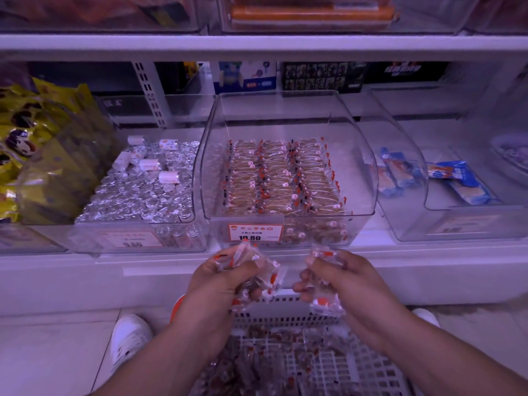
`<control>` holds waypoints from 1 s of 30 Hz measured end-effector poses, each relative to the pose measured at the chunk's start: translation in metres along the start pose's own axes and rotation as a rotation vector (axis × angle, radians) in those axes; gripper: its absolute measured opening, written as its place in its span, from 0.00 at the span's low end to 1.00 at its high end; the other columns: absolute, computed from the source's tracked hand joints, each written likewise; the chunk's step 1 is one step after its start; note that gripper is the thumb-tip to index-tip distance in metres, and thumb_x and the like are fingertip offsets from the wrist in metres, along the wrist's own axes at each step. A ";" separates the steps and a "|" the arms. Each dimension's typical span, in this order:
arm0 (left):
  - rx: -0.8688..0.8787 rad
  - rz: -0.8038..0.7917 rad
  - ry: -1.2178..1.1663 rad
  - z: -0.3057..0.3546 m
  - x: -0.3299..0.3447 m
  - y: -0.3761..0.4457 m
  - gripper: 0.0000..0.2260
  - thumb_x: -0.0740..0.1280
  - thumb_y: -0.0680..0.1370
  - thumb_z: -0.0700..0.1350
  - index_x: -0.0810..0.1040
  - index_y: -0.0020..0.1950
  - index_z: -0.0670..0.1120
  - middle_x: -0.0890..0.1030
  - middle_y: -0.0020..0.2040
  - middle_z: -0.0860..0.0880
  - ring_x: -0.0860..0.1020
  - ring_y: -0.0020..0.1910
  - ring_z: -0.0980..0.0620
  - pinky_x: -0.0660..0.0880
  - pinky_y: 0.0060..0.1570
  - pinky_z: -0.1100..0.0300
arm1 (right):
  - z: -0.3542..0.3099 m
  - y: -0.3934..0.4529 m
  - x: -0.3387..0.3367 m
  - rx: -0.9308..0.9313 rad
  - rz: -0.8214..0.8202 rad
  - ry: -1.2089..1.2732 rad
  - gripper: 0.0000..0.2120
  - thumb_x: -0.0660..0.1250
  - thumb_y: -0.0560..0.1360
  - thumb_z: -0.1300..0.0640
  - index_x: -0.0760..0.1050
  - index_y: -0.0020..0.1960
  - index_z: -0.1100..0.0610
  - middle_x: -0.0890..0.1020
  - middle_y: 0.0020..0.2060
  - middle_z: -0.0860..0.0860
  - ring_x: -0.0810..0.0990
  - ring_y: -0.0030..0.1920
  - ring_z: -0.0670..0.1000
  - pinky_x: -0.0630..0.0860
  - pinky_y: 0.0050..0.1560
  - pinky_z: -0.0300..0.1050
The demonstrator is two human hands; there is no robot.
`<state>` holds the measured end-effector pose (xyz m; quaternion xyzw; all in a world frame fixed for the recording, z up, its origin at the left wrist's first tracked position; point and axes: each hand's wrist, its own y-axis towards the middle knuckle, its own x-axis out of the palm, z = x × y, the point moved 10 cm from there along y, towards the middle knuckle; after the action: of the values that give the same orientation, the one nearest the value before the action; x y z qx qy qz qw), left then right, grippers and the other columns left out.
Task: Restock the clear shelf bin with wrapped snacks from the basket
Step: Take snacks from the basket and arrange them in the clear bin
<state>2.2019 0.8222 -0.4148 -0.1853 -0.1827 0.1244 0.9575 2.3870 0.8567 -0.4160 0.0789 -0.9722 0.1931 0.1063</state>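
Clear shelf bin (pixel 285 115) is sitting centre on the white shelf (pixel 85 270), its floor lined with neat rows of wrapped snacks (pixel 281 178), an orange price tag (pixel 255 232) showing on its front wall. Left neighbour bin (pixel 137 238) is holding silver foil-wrapped rolls (pixel 137 190); further left, yellow bags (pixel 31 144) are leaning. Right neighbour bin (pixel 457 224) is holding blue packets (pixel 463 181). White slatted basket (pixel 288 312) is sitting on the floor below the shelf edge, between white shoes (pixel 130 338), with more loose snacks lying inside. Both hands are hovering over the basket, just in front of the bin's front wall, which is standing between them and the rows. Left hand (pixel 225 278) is gripping a bunch of snack packets (pixel 257 278), fingers curled tight round them. Right hand (pixel 340 278) is pinching another few packets (pixel 325 304), fingers closed on the wrappers.
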 end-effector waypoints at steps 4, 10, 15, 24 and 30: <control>-0.034 -0.006 0.087 -0.009 0.001 0.000 0.08 0.72 0.69 0.31 0.79 0.47 0.36 0.81 0.38 0.35 0.75 0.31 0.45 0.68 0.31 0.59 | 0.002 0.000 0.010 -0.012 -0.135 -0.145 0.19 0.73 0.68 0.39 0.80 0.50 0.52 0.86 0.45 0.59 0.86 0.46 0.61 0.80 0.50 0.56; -0.157 -0.160 0.098 -0.027 0.025 -0.013 0.10 0.70 0.70 0.29 0.82 0.47 0.42 0.80 0.36 0.39 0.75 0.27 0.47 0.68 0.26 0.62 | 0.000 -0.001 0.021 -0.095 -0.115 -0.325 0.34 0.70 0.69 0.33 0.77 0.55 0.63 0.79 0.53 0.69 0.80 0.54 0.68 0.74 0.62 0.67; -0.126 -0.224 0.007 -0.020 0.033 -0.016 0.16 0.76 0.66 0.42 0.84 0.53 0.44 0.82 0.48 0.35 0.78 0.38 0.43 0.74 0.37 0.53 | 0.006 -0.004 0.025 -0.074 -0.092 -0.216 0.18 0.65 0.73 0.39 0.84 0.52 0.49 0.87 0.47 0.56 0.85 0.50 0.55 0.81 0.51 0.49; 0.072 0.021 0.069 -0.019 0.010 -0.005 0.18 0.76 0.65 0.44 0.81 0.55 0.44 0.86 0.48 0.39 0.84 0.46 0.41 0.80 0.50 0.45 | 0.035 -0.026 0.065 0.307 -0.338 0.276 0.18 0.61 0.75 0.55 0.77 0.62 0.62 0.80 0.49 0.61 0.78 0.43 0.60 0.76 0.55 0.60; 0.081 -0.003 0.113 -0.018 0.011 -0.007 0.13 0.70 0.73 0.54 0.84 0.54 0.51 0.87 0.47 0.45 0.86 0.45 0.45 0.82 0.43 0.51 | 0.030 -0.022 0.056 0.198 -0.261 0.138 0.16 0.63 0.76 0.72 0.78 0.60 0.61 0.85 0.51 0.61 0.85 0.47 0.57 0.82 0.48 0.55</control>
<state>2.2202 0.8140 -0.4240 -0.1530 -0.1232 0.1195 0.9732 2.3322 0.8186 -0.4222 0.2010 -0.9204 0.2773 0.1885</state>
